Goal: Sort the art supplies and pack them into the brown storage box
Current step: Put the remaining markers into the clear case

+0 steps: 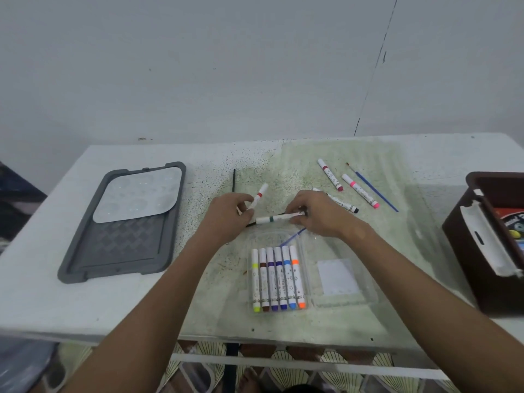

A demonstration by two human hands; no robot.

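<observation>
Scanning from the left, I see a grey tray (119, 245) with a white palette (139, 198). My left hand (226, 215) pinches a red marker (257, 198); my right hand (317, 214) grips a green-banded marker (276, 218) above the clear case (340, 300) of six markers (278, 279). The brown storage box (467, 251) sits far right.

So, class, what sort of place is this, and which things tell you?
Probably a home craft table: markers in a clear case, a paint palette on a grey tray, and a paintbrush.
</observation>
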